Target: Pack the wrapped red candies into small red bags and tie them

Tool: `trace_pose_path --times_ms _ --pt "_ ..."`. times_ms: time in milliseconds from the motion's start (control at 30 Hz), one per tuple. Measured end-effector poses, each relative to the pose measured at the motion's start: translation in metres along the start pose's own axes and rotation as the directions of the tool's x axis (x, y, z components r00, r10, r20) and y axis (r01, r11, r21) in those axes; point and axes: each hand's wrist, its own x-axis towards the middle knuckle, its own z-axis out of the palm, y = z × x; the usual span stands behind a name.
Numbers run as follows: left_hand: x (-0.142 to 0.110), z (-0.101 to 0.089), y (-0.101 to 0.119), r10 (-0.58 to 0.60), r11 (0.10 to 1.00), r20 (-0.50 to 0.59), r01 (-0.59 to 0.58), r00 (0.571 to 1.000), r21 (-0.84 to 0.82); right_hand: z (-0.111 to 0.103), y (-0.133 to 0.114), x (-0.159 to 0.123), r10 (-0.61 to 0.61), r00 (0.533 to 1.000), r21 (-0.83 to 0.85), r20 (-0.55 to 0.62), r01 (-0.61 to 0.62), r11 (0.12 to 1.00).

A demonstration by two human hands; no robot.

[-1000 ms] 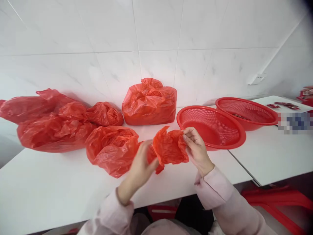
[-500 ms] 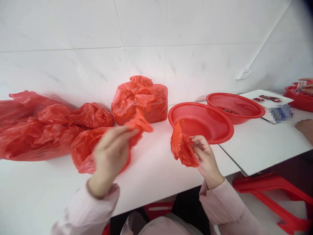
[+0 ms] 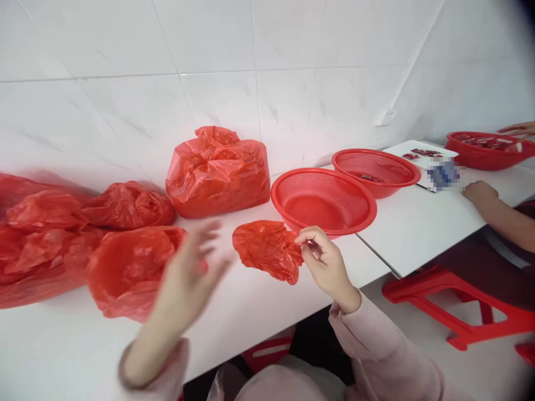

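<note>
My right hand (image 3: 328, 267) pinches the edge of a small, crumpled red plastic bag (image 3: 265, 248), which hangs over the table in front of the nearer basket. My left hand (image 3: 188, 278) is raised with its fingers apart, blurred by motion. Behind it stands an open red plastic bag (image 3: 125, 273) with its mouth gaping, partly covered by the hand. Just beyond my right hand is a red perforated plastic basket (image 3: 324, 203).
Against the tiled wall sits a full red bag (image 3: 219, 178). More red bags (image 3: 42, 239) crowd the left. A second basket (image 3: 376, 172), a white tray (image 3: 420, 153) and a filled basket (image 3: 485, 153) extend rightward. A co-worker's hand (image 3: 480, 192) rests on the table beside a red stool (image 3: 460, 312).
My left hand has let go of the red plastic it held half a second ago and opened. The small bag in my right hand has spread leftward. The view has turned right, showing the co-worker's arm.
</note>
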Motion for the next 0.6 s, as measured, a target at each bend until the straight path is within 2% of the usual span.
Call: trace_pose_path --times_ms 33,67,133,167,233,300,367,400,433,467,500,533,567,600 --pt "-0.001 0.017 0.006 -0.026 0.99 0.122 0.043 0.992 -0.138 0.001 -0.003 0.0 -0.027 0.999 -0.02 0.029 0.028 0.999" --pt "-0.001 0.032 0.006 -0.077 0.968 0.18 0.116 0.981 -0.22 0.001 -0.005 -0.001 -0.046 0.998 -0.035 0.048 0.048 0.998" --pt "0.001 0.05 -0.007 -0.202 0.874 0.215 0.275 0.955 -0.401 -0.008 -0.007 -0.002 -0.057 0.998 -0.07 0.03 0.059 0.996" --pt "0.003 0.054 -0.017 -0.262 0.811 0.19 0.322 0.946 -0.488 -0.016 -0.006 -0.003 -0.045 0.999 -0.087 -0.011 0.044 0.995" --pt "0.007 0.056 -0.037 -0.352 0.667 0.132 0.348 0.927 -0.659 -0.039 0.0 -0.001 0.025 0.998 -0.104 -0.056 -0.03 0.994" --pt "0.014 0.056 -0.05 -0.414 0.543 0.122 0.352 0.902 -0.762 -0.07 0.01 0.006 0.115 0.993 -0.126 0.022 -0.111 0.986" --pt "0.023 0.061 -0.054 -0.46 0.478 0.137 0.374 0.877 -0.795 -0.108 0.027 0.024 0.162 0.985 -0.187 0.067 -0.147 0.971" --pt "0.028 0.064 -0.054 -0.474 0.471 0.137 0.382 0.87 -0.795 -0.13 0.04 0.036 0.164 0.986 -0.236 0.015 -0.156 0.959" --pt "0.033 0.068 -0.052 -0.48 0.474 0.139 0.389 0.866 -0.79 -0.154 0.054 0.051 0.156 0.983 -0.296 -0.099 -0.179 0.938" --pt "0.038 0.073 -0.049 -0.477 0.479 0.146 0.396 0.867 -0.783 -0.179 0.071 0.067 0.142 0.955 -0.378 -0.261 -0.237 0.895" --pt "0.043 0.078 -0.045 -0.46 0.499 0.18 0.421 0.87 -0.758 -0.204 0.089 0.083 0.152 0.907 -0.452 -0.393 -0.334 0.827" --pt "0.047 0.084 -0.041 -0.427 0.536 0.257 0.471 0.867 -0.701 -0.228 0.107 0.098 0.175 0.86 -0.528 -0.479 -0.441 0.726" --pt "0.05 0.09 -0.035 -0.388 0.587 0.364 0.532 0.847 -0.611 -0.249 0.126 0.113 0.213 0.822 -0.588 -0.529 -0.536 0.606" --pt "0.053 0.099 -0.03 -0.349 0.647 0.48 0.577 0.805 -0.498 -0.267 0.144 0.125 0.239 0.806 -0.63 -0.542 -0.578 0.519"
